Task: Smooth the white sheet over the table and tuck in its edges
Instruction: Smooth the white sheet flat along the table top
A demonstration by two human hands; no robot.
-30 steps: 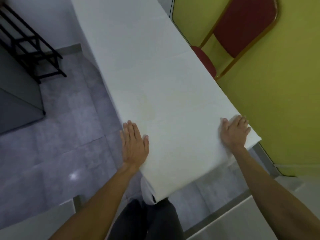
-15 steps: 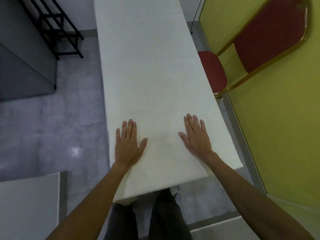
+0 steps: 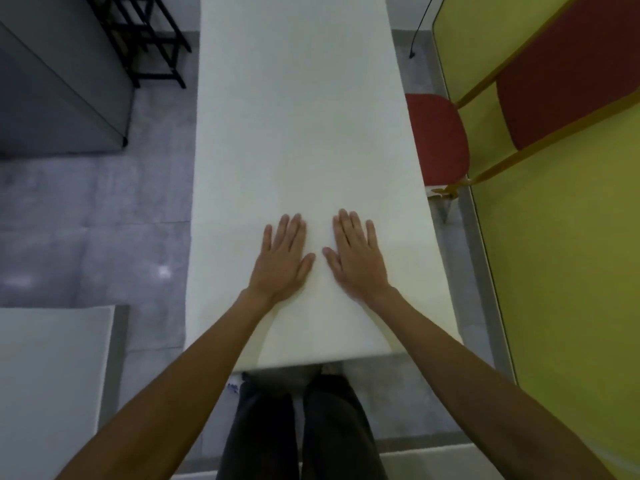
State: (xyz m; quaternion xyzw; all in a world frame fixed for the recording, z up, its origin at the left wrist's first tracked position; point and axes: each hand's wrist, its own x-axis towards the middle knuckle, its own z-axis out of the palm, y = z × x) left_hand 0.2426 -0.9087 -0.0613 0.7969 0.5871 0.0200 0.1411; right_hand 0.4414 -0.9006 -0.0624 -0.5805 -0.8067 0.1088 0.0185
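A white sheet (image 3: 298,119) covers a long narrow table that runs away from me. It lies flat, with a faint crease line across it near my fingertips. My left hand (image 3: 282,259) rests palm down on the sheet near the table's near end, fingers straight. My right hand (image 3: 356,258) lies flat beside it, fingers straight, thumbs almost meeting at the table's middle. The sheet's near edge (image 3: 311,363) hangs over the table end above my legs.
A red chair (image 3: 438,140) with a gold frame stands against the yellow wall (image 3: 561,271) right of the table. A black rack (image 3: 149,39) and a grey cabinet (image 3: 52,98) stand at the far left. A white surface (image 3: 48,375) is at the near left.
Both hands have slid inward from the table's two side edges to its middle. The view has turned to look straight along the table.
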